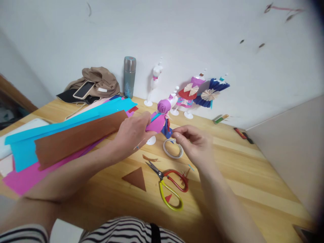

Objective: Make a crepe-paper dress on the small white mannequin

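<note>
My left hand [135, 131] is closed around a small white dress form, which it holds tilted above the table. Purple and pink paper dresses the form, with a rolled purple paper rose [164, 106] on its chest. Dark blue paper [167, 131] with a bit of red hangs at its side. The thumb and index finger of my right hand [189, 140] pinch the edge of that blue paper. Below lies a roll of white tape [173, 149]. Scissors [162, 175] with one red and one yellow handle rest partly open nearer to me, beside a brown paper triangle [136, 179].
Turquoise [22, 145], brown [81, 140] and magenta paper sheets lie at left. Behind them are a phone [84, 89], brown cloth [101, 79] and a flask [130, 77]. Several dress forms, some in paper dresses [209, 94], stand along the wall. Paper scraps surround the scissors.
</note>
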Demonstrator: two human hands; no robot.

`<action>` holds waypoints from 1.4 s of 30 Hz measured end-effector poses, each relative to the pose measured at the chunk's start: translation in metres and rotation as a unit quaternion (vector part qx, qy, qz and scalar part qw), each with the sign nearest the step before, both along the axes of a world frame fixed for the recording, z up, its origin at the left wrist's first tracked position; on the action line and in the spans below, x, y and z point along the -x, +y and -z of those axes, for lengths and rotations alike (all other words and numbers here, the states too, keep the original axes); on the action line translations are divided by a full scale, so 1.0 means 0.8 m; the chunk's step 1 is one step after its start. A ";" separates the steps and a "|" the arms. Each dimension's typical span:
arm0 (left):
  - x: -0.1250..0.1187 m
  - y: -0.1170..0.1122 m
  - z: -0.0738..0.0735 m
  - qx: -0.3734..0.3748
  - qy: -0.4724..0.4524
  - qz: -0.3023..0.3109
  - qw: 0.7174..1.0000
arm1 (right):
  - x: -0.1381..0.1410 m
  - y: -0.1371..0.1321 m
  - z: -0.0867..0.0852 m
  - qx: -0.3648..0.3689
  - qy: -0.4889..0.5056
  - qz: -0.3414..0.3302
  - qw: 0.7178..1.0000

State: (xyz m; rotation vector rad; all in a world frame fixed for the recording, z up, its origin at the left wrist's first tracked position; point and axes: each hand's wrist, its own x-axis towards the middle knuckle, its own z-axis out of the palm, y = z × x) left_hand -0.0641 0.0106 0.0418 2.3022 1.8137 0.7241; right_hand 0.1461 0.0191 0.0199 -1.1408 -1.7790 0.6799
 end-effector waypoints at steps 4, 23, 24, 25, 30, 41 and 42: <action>-0.001 -0.004 0.001 0.011 -0.053 -0.014 0.998 | 0.011 -0.003 -0.004 -0.112 -0.043 0.015 0.993; -0.002 0.023 -0.009 -0.107 -0.093 0.013 0.990 | 0.045 0.037 0.004 -0.124 0.036 0.072 0.989; -0.002 0.030 -0.009 -0.104 -0.102 0.034 0.989 | 0.045 0.038 0.004 -0.118 0.045 0.070 0.989; -0.004 0.036 -0.008 -0.105 -0.112 0.049 0.987 | 0.045 0.038 0.004 -0.111 0.053 0.067 0.990; -0.011 0.052 -0.012 -0.095 -0.132 0.068 0.984 | 0.046 0.039 0.003 -0.068 0.091 0.046 0.992; -0.014 0.061 -0.015 -0.045 -0.172 0.073 0.981 | 0.046 0.043 0.005 -0.033 0.124 0.032 0.991; -0.012 0.062 -0.013 -0.038 -0.178 0.080 0.980 | 0.046 0.043 0.005 -0.034 0.121 0.031 0.992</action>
